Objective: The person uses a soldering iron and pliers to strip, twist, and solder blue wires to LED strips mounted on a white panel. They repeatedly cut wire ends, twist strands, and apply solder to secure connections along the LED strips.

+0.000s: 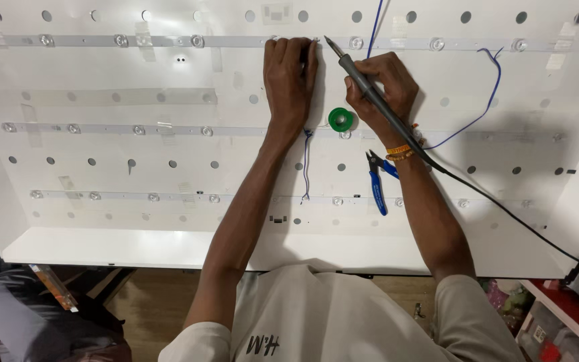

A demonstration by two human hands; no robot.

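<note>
— Two hands logged, both over the white backlight panel point(135, 248). Entry one?

— Left hand point(289, 70): palm down, fingers together and flat, pressing the upper LED strip point(169, 41) near the panel's middle. Forearm runs straight up from the body, wrist level. It grasps nothing that I can see; it only holds the strip down.

— Entry two?

— Right hand point(380, 84): closed around a grey soldering iron point(370, 90), pencil-fashion. The tip slants up and left, ending just beside the left fingertips at the strip. Wrist cocked, with an orange band on it; the black cord point(504, 208) trails off right, over the panel edge.

— Loose items?

— One green solder spool point(341, 119) between the hands, blue-handled cutters point(376, 181) below the right wrist, a short blue wire point(306, 164) by the left wrist, a longer blue lead point(484, 107) looping to the right.

— Hazards, as you judge them?

— Chiefly a burn: the tip sits very close to the left fingertips, so a small slip would touch skin. Next, the cord; a snag on the panel edge could jerk the iron off its mark. Lingering heat might lift the strip or scar a lens. The right forearm could nudge the cutters.

— Whether the tip touches the strip?

— Cannot tell; too small.
</note>
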